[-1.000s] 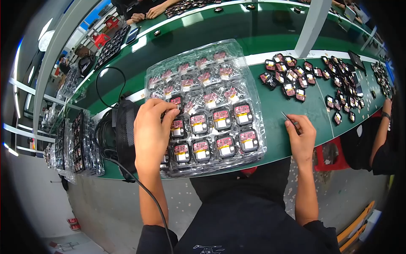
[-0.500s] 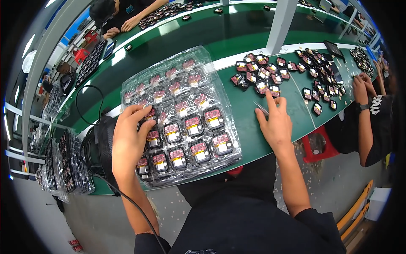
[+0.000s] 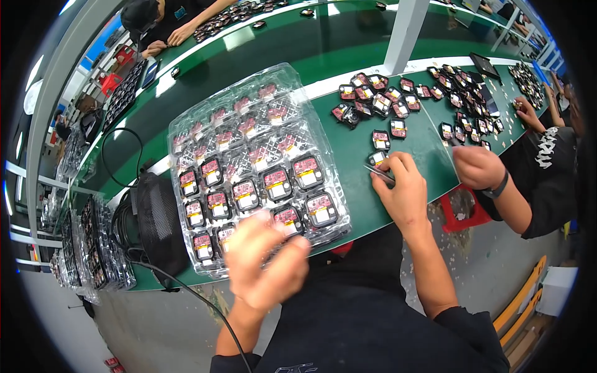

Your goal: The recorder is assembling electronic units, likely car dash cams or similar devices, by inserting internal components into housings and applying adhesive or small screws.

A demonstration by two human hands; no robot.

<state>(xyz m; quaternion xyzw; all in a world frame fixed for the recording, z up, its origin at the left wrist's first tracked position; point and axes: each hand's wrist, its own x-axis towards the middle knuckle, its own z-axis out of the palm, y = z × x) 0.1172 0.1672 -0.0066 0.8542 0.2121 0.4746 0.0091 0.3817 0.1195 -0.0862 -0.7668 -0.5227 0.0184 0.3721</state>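
Observation:
My right hand (image 3: 403, 189) is closed around slim metal tweezers (image 3: 380, 173) at the green table. Its fingertips are at a small black square module (image 3: 377, 159) with a pale label, which they partly cover. Two more modules lie just beyond it, apart from the larger pile (image 3: 379, 96). Over the near edge of a clear plastic tray (image 3: 341, 205) is my left hand (image 3: 264, 264), smeared by motion, so whether it holds anything is unclear. Black-framed modules (image 3: 245, 194) with red boards sit in the tray's nearer pockets; its farther part shows similar red parts under crosshatched plastic.
A co-worker's hand (image 3: 482, 166) with a wristband reaches over the table at right, near another module pile (image 3: 472, 99). A black mesh bag (image 3: 160, 214) and cable lie left of the tray. Stacked trays (image 3: 99, 248) stand farther left. A metal post (image 3: 405, 37) rises behind.
My left hand has moved from the tray's left pockets toward its near edge. My right hand has drawn back slightly, with a module now nearer. The co-worker's hand has come closer.

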